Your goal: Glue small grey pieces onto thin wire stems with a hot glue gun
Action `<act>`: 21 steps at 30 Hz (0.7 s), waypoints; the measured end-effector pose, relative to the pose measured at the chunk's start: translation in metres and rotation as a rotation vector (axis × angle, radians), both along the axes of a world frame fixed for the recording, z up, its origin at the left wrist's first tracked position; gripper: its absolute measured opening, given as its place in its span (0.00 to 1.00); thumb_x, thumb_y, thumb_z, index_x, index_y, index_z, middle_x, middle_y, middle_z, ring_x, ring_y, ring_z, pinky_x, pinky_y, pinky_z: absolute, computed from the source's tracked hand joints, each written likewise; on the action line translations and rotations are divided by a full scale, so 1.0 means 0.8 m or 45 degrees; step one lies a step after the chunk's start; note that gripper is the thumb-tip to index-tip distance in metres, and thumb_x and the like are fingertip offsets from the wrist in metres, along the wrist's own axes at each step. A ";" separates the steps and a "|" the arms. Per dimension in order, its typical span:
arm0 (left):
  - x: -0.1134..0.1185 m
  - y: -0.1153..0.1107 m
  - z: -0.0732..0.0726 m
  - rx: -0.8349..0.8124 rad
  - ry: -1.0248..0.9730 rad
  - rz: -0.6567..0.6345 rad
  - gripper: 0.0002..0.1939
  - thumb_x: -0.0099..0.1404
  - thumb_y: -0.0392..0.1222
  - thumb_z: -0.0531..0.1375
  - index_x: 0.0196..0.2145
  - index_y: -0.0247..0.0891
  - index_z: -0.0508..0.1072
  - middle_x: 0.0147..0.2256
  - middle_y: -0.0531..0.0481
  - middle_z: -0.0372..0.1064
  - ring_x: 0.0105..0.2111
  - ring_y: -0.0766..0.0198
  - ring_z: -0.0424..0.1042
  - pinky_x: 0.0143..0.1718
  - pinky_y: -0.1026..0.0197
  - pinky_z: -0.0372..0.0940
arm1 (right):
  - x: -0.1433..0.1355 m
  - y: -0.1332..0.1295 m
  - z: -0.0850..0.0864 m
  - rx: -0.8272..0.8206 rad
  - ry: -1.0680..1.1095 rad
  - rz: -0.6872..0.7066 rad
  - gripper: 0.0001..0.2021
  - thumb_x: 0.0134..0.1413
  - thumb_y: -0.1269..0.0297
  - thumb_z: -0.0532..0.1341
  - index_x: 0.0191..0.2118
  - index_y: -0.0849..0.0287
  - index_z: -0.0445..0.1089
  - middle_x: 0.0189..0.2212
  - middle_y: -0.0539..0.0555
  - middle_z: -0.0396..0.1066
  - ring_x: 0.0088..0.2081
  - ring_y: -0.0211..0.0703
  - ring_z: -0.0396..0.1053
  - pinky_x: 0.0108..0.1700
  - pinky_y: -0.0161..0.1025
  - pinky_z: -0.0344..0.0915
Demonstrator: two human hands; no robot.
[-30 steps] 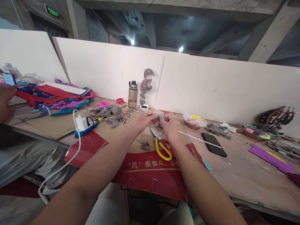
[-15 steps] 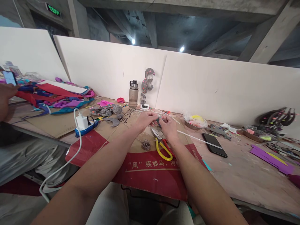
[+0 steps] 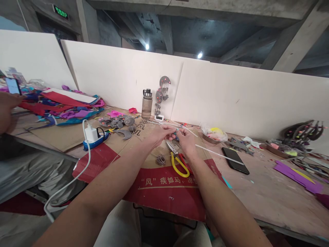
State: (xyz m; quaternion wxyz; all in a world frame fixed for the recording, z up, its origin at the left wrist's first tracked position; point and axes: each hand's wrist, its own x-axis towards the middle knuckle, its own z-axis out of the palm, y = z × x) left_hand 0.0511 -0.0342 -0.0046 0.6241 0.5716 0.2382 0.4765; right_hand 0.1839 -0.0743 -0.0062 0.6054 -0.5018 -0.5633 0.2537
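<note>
My left hand (image 3: 164, 133) and my right hand (image 3: 185, 138) meet over the cardboard sheet (image 3: 144, 151), fingers pinched. Between their fingertips shows a small teal piece (image 3: 177, 132), too small and covered to name. Both hands seem to grip it. Just below them lie yellow-handled scissors (image 3: 179, 165), blades pointing up toward the hands, with a red-handled tool (image 3: 185, 163) partly hidden by my right wrist. A small coil of grey cord (image 3: 160, 159) rests left of the scissors. Thin white strips (image 3: 218, 152) lie beside and behind my hands.
A water bottle (image 3: 147, 104) and a small digital clock (image 3: 159, 117) stand at the back by the white board (image 3: 118, 75). Grey felt pieces (image 3: 117, 123) and a blue power strip (image 3: 95, 141) are left. A black phone (image 3: 235, 160) lies right. Another person's hand (image 3: 10, 106) holds a phone at far left.
My fingertips have shifted slightly around the small teal piece, which shows a little further right. The whole view has moved a touch; other things stay put.
</note>
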 end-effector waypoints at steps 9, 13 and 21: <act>-0.001 0.000 0.004 0.040 0.003 0.181 0.08 0.55 0.40 0.64 0.25 0.32 0.73 0.22 0.50 0.70 0.22 0.71 0.67 0.27 0.65 0.66 | -0.004 -0.002 -0.002 -0.003 -0.021 0.042 0.15 0.47 0.54 0.60 0.38 0.57 0.65 0.20 0.43 0.60 0.21 0.35 0.53 0.25 0.34 0.54; 0.001 0.003 0.000 0.122 0.069 0.188 0.08 0.55 0.41 0.63 0.25 0.33 0.74 0.22 0.50 0.69 0.22 0.71 0.67 0.26 0.65 0.64 | -0.003 -0.003 -0.002 0.012 -0.046 -0.020 0.14 0.48 0.54 0.59 0.37 0.57 0.66 0.22 0.45 0.61 0.22 0.36 0.55 0.27 0.34 0.55; 0.000 0.002 0.002 0.147 0.047 -0.022 0.13 0.57 0.46 0.64 0.28 0.31 0.75 0.23 0.50 0.69 0.22 0.73 0.64 0.25 0.67 0.58 | 0.002 -0.006 0.004 0.006 -0.111 -0.129 0.12 0.49 0.54 0.57 0.32 0.59 0.68 0.21 0.46 0.63 0.22 0.35 0.55 0.28 0.34 0.55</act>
